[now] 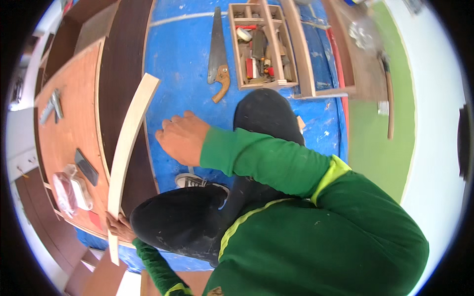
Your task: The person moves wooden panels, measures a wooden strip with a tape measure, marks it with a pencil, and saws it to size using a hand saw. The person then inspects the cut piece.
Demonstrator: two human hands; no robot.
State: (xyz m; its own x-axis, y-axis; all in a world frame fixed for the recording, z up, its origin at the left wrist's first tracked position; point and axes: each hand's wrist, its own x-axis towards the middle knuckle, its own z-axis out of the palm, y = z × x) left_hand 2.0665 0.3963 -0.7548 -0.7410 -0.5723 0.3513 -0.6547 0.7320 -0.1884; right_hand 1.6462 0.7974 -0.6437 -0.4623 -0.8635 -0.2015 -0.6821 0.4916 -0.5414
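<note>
Plainly, from my remote seat I see a grey, handled tool (52, 106) at far left, lying above a dark flat object (86, 166) on an orange-brown panel (71, 130). Next, the pale wooden strip (126, 143) slants across a dark brown board (121, 64), and the left hand (121, 228) grips it near its lower end. The right hand (183, 139) hangs over the blue sheet (175, 54), fingers curled in; whether they hold anything, I cannot tell. Rightward lie the handsaw (217, 52), then a compartmented wooden box (239, 74) of tools.
</note>
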